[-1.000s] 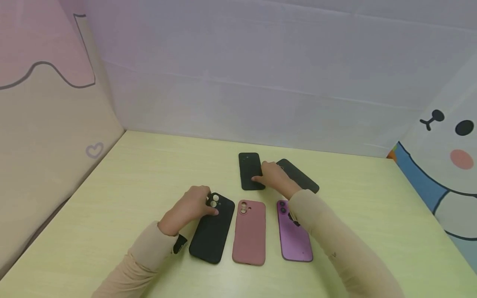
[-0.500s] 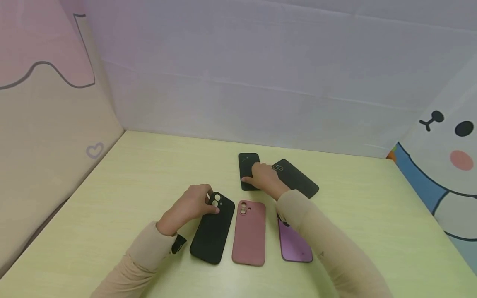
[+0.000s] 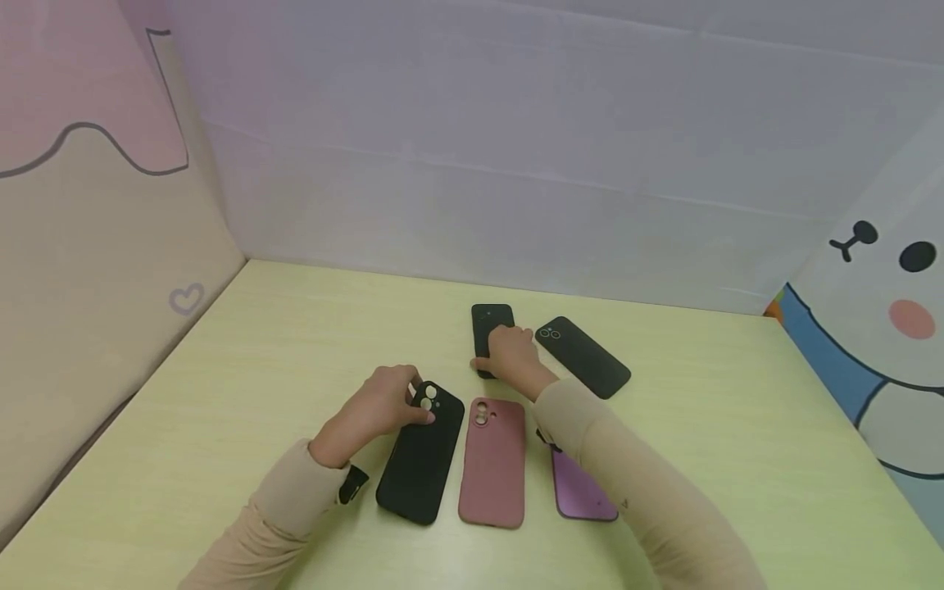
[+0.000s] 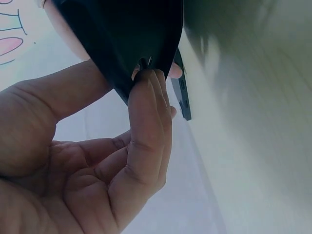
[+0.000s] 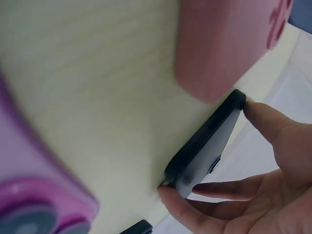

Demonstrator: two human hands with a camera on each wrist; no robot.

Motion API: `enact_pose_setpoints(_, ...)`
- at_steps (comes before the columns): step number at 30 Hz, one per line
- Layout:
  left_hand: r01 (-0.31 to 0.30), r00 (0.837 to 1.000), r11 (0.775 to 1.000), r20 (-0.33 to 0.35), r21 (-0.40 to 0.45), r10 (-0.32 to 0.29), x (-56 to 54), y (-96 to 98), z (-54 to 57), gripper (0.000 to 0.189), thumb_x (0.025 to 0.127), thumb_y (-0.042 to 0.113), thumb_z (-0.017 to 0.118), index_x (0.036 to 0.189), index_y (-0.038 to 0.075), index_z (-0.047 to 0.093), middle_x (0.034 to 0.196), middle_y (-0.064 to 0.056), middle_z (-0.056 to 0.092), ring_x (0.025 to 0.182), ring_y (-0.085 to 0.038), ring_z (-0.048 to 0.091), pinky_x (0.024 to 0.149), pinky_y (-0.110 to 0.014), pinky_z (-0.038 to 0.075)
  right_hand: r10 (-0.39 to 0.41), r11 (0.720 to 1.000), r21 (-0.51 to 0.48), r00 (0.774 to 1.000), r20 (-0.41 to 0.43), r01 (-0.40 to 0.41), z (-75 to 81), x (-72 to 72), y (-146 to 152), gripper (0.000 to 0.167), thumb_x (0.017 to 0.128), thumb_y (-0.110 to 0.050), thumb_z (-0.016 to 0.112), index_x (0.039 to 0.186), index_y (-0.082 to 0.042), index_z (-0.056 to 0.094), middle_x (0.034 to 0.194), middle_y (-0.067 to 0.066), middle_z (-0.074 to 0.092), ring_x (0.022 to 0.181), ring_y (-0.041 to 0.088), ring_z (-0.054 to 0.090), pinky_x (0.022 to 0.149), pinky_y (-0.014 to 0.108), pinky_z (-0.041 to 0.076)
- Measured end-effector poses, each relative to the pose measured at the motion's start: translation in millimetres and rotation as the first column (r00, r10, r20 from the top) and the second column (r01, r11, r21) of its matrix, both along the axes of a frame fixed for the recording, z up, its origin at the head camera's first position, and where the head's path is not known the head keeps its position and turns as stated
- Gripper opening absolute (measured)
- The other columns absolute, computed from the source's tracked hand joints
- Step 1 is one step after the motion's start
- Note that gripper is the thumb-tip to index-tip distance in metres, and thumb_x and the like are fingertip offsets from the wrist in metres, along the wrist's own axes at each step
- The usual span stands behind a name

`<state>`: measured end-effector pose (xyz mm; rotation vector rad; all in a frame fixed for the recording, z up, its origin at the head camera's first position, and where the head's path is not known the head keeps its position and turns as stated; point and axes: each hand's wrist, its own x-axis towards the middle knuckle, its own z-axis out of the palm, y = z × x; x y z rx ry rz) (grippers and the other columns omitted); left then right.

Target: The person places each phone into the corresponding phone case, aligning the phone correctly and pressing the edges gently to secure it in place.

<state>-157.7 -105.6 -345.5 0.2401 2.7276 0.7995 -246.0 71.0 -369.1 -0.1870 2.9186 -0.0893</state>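
My left hand (image 3: 374,407) holds the camera-hole end of a black phone case (image 3: 419,467) in the head view. In the left wrist view, thumb and fingers pinch that end of the case (image 4: 131,34), which is tilted up off the table. At the back, my right hand (image 3: 514,356) reaches over a smaller black phone (image 3: 487,318). The right wrist view has the thumb at one side edge of this phone (image 5: 202,146) and a finger at the other, gripping it across its width; its camera bump faces up. My hand hides its near part in the head view.
A pink phone case (image 3: 492,471) lies beside the black case. Right of it is a purple phone (image 3: 583,487), partly under my right forearm. Another black phone-shaped piece with two camera rings (image 3: 586,356) lies slanted at the back right. A pale cloth wall (image 3: 516,164) borders the yellow table.
My right hand has moved left across the small black phone and now spans it, uncovering the slanted black piece. The left hand and its phone case have barely moved.
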Motion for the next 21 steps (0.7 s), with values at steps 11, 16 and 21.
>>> enact_pose_setpoints(11,0.014,0.999,0.999,0.047,0.042,-0.016,-1.0,-2.3,5.6,0.045,0.076,0.020,0.074,0.110,-0.002,0.054,0.073,-0.006,0.057,0.061,-0.014,0.052,0.056,-0.025,0.041,-0.147,0.969,-0.189,0.985,0.091,0.162,3.8,-3.8,-0.3,0.074,0.075,-0.038,0.073,0.125,0.005,0.040,0.117,0.027,0.047,0.114,0.042,0.040,0.088,0.051,0.043)
enact_pose_setpoints(16,0.025,0.995,0.995,0.094,0.096,-0.034,-1.1,-5.6,8.3,0.043,0.080,0.019,0.070,0.114,-0.002,0.052,0.071,-0.006,0.059,0.055,-0.013,0.052,0.054,-0.024,0.040,-0.182,0.959,-0.199,0.977,0.108,0.201,4.1,-6.6,2.3,0.091,0.070,-0.042,0.076,0.133,0.006,0.031,0.125,0.031,0.040,0.120,0.044,0.035,0.092,0.052,0.042)
enact_pose_setpoints(21,0.045,0.995,0.989,0.081,0.138,-0.056,-2.2,-9.0,9.5,0.043,0.084,0.018,0.066,0.118,-0.004,0.051,0.077,-0.008,0.062,0.057,-0.012,0.055,0.055,-0.025,0.043,-0.155,0.972,-0.161,0.982,0.107,0.171,3.4,-9.1,6.8,0.085,0.068,-0.046,0.076,0.125,0.007,0.042,0.123,0.028,0.043,0.118,0.044,0.036,0.093,0.050,0.040)
